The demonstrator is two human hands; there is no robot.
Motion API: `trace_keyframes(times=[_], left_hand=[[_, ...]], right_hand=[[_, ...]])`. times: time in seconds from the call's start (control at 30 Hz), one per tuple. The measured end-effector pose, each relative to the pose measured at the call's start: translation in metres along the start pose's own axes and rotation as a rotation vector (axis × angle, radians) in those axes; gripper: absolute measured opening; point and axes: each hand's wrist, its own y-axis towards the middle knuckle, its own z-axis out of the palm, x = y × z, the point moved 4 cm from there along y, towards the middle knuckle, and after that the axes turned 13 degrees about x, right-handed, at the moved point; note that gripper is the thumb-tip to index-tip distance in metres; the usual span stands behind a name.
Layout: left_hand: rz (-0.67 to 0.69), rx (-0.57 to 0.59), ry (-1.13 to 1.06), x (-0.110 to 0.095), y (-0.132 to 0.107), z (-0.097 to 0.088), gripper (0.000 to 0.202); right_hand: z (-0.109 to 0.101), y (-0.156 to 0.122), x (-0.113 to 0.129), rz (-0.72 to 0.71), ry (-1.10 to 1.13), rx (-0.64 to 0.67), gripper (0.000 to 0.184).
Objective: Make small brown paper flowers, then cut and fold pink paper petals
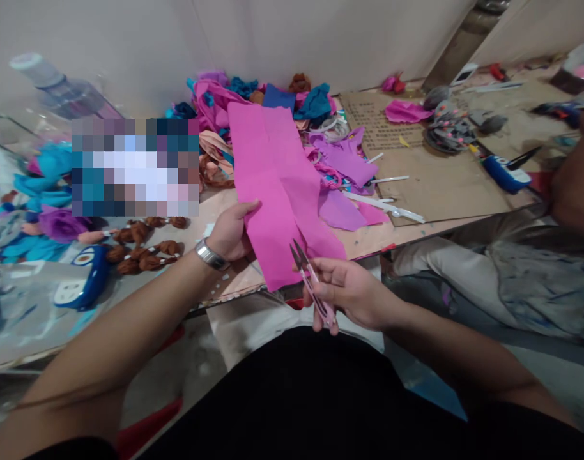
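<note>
My left hand (232,231), with a metal watch on the wrist, grips the left edge of a long pink crepe paper sheet (273,172) that stretches away across the table. My right hand (349,291) is closed round a pair of small pink thread snips (311,284). Their blades are slightly apart and point up at the near edge of the sheet, where a slit runs into the paper.
Crumpled pink, purple and blue paper scraps (273,102) lie at the back. Brown paper twists (143,246) and blue and purple paper flowers (52,191) sit left. A cardboard mat (430,172) with glue sticks and a blue glue gun (505,172) lies right. Another person's arm (572,185) is at the right edge.
</note>
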Motion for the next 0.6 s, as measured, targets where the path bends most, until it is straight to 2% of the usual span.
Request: trace_keyframes(times=[0.13, 0.27, 0.37, 0.6], left_hand=[[-0.004, 0.022, 0.024, 0.001, -0.009, 0.011, 0.029], [-0.059, 0.038, 0.012, 0.003, -0.015, 0.017, 0.026], [-0.047, 0.058, 0.017, 0.004, -0.016, 0.015, 0.029], [0.011, 0.057, 0.068, 0.007, -0.014, 0.008, 0.043]], right_hand=[[-0.016, 0.009, -0.001, -0.126, -0.034, -0.143, 0.070], [-0.018, 0.007, -0.012, -0.180, -0.014, -0.222, 0.058], [-0.014, 0.002, -0.018, -0.214, 0.006, -0.264, 0.051], [-0.012, 0.000, -0.014, -0.270, -0.015, -0.250, 0.047]])
